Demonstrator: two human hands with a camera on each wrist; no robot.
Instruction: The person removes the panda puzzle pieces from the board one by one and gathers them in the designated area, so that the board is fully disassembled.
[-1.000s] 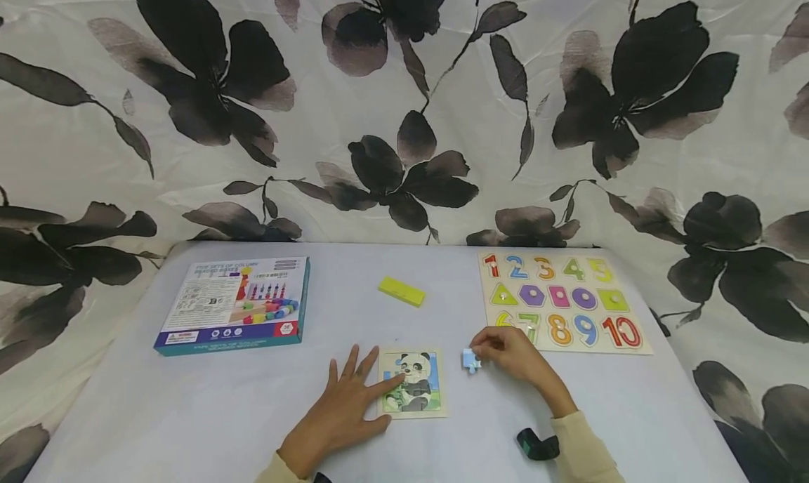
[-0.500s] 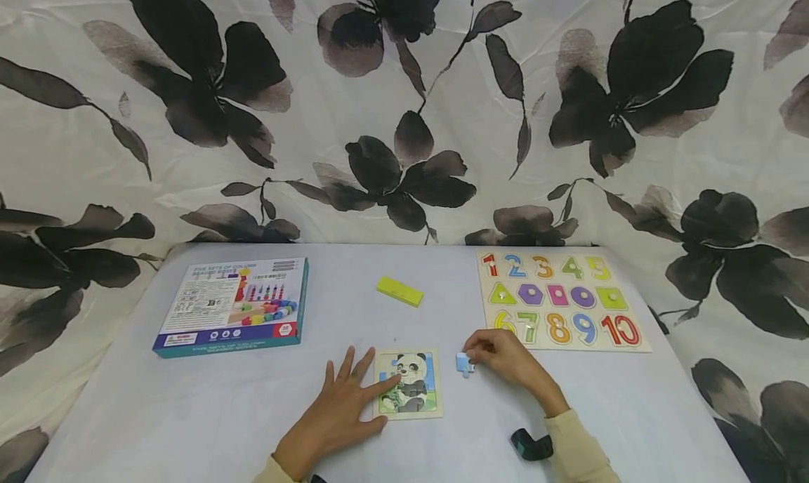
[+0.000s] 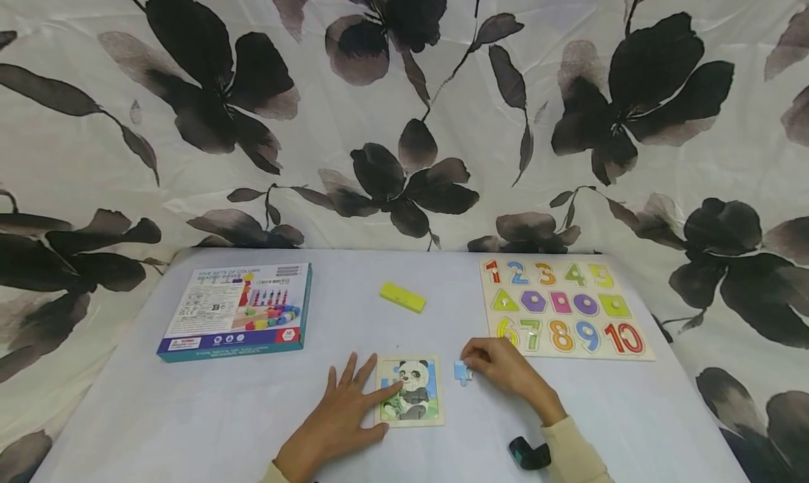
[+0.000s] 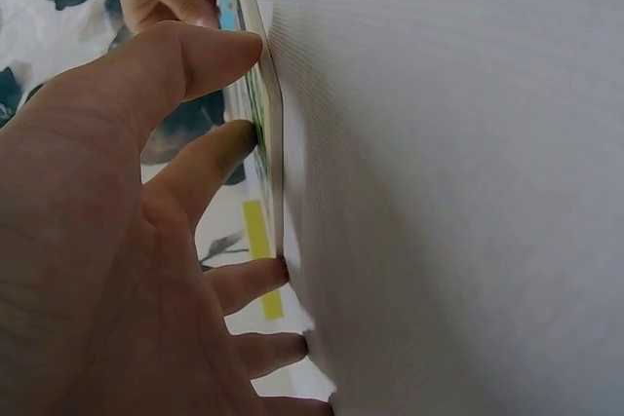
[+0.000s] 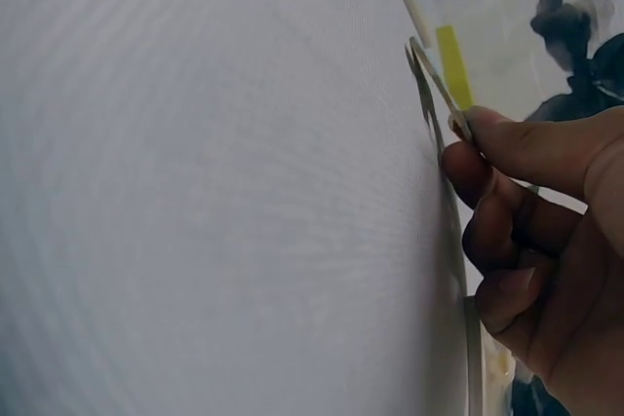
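Observation:
In the head view a small panda jigsaw puzzle [image 3: 413, 399] lies in its wooden frame near the table's front. My left hand [image 3: 338, 416] is spread over its left side, with the index finger on the picture and the thumb at the lower left corner. The left wrist view shows this hand [image 4: 146, 192] with straight, parted fingers against the board's edge. To the right of the puzzle, my right hand [image 3: 508, 371] pinches a light blue jigsaw piece [image 3: 463, 373] between thumb and fingers. In the right wrist view the thin piece [image 5: 444, 90] is tilted, one end close to the tabletop.
A number and shape board [image 3: 569, 307] lies at the back right, just beyond my right hand. A yellow block [image 3: 402, 298] rests behind the puzzle. At the left lies a boxed bead set [image 3: 237, 311]. Beside the right sleeve is a black curved object [image 3: 529, 453].
My right hand has shifted slightly left with the jigsaw piece, nearer to the puzzle. The left hand keeps its place on the board. The head view has tilted a little.

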